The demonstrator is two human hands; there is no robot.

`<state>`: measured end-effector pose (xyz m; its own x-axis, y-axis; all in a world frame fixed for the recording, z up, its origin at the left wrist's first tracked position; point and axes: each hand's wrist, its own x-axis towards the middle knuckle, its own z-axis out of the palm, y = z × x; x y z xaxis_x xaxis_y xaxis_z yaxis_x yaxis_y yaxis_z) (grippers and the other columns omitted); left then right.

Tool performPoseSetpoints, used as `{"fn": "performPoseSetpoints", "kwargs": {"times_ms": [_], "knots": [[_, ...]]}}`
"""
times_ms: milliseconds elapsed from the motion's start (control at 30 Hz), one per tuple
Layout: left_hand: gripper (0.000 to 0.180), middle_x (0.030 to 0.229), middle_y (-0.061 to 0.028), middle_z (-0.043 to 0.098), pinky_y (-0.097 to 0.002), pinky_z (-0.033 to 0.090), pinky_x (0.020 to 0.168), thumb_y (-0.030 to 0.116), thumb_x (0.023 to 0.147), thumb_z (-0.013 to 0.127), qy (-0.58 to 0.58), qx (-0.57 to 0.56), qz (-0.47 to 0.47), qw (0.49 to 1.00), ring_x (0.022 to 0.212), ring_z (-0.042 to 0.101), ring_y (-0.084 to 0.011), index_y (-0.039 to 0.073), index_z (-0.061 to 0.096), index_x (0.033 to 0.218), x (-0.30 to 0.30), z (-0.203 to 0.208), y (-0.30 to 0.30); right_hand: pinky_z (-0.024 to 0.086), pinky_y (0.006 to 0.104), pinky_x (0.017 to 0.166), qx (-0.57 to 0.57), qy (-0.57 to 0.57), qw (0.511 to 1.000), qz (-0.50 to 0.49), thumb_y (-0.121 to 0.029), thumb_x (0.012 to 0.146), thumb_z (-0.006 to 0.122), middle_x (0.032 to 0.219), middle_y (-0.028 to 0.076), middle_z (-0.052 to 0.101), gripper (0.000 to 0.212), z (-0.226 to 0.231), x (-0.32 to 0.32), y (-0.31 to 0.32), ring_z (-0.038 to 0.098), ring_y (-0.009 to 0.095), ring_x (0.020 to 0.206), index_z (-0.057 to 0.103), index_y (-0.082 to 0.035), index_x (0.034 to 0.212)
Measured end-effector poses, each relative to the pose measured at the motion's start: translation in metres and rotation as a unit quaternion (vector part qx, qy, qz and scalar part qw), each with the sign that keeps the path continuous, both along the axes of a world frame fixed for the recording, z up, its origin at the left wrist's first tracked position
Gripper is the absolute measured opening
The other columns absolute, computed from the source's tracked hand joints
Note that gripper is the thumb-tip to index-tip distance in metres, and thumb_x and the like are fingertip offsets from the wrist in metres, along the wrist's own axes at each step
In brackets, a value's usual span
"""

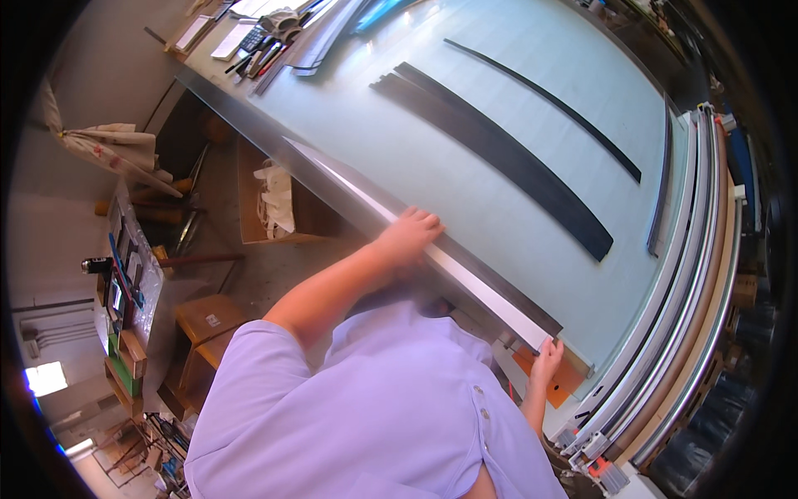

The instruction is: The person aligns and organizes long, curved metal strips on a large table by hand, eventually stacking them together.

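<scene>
A long white strip [486, 293] lies along the near edge of the table, with a dark strip [532, 309] right along its far side. My left hand [407, 237] is closed over the white strip around its middle, fingers curled across it. At the strip's right end, my right hand [544, 363] pinches the corner between thumb and fingers. Farther in on the pale table [357, 133] lie a wide black strip [507, 170] and a thin black strip [553, 108], both apart from my hands.
Long rollers and rails [686, 308] border the table's right side. Clear sheets [328, 41], pens and a calculator [249, 40] occupy the far left corner. Below the near edge stands an open carton [249, 195] with pale cloth; another cardboard box [208, 320] is on the left.
</scene>
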<state>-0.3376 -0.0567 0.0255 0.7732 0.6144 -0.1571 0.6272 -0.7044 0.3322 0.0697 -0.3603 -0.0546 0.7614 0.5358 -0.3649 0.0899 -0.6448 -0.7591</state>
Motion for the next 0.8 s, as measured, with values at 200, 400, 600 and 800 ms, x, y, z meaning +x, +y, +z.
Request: {"fn": "performPoseSetpoints", "kwargs": {"times_ms": [200, 400, 600, 800], "knots": [[0.065, 0.115, -0.0083, 0.058, -0.041, 0.037, 0.106, 0.018, 0.063, 0.086, -0.023, 0.027, -0.012, 0.999, 0.118, 0.052, -0.0277, 0.008, 0.061, 0.122, -0.003, 0.007, 0.003, 0.039, 0.0425, 0.109, -0.04, 0.024, 0.994, 0.096, -0.026, 0.094, 0.069, 0.146, 0.025, 0.048, 0.076, 0.047, -0.036, 0.027, 0.049, 0.033, 0.133, 0.029, 0.002, 0.153], [0.075, 0.118, -0.0082, 0.057, -0.0408, 0.037, 0.107, 0.019, 0.062, 0.087, -0.005, 0.019, -0.007, 1.0, 0.119, 0.051, -0.0281, 0.01, 0.057, 0.13, -0.008, 0.007, 0.0, 0.021, 0.0508, 0.121, -0.153, -0.287, 0.815, 0.479, -0.026, 0.067, 0.09, 0.161, 0.02, 0.026, 0.115, 0.124, -0.087, 0.095, 0.03, 0.038, 0.147, 0.023, -0.012, 0.158], [0.075, 0.118, -0.0086, 0.056, -0.0424, 0.038, 0.107, 0.017, 0.064, 0.085, 0.017, 0.032, -0.006, 0.999, 0.12, 0.05, -0.0279, 0.011, 0.056, 0.133, -0.006, 0.01, -0.004, 0.024, 0.0527, 0.118, -0.104, -0.28, 0.793, 0.531, -0.017, 0.06, 0.093, 0.149, 0.024, 0.04, 0.115, 0.095, -0.087, 0.11, 0.037, 0.041, 0.139, 0.029, -0.012, 0.156], [0.071, 0.119, -0.0079, 0.057, -0.043, 0.038, 0.106, 0.015, 0.064, 0.084, 0.028, -0.007, 0.0, 1.0, 0.12, 0.051, -0.0286, 0.011, 0.058, 0.13, -0.005, 0.012, -0.006, 0.033, 0.0499, 0.111, -0.108, -0.297, 0.773, 0.55, -0.017, 0.06, 0.091, 0.137, 0.024, 0.047, 0.114, 0.093, -0.086, 0.111, 0.045, 0.041, 0.127, 0.03, -0.015, 0.156]]}}
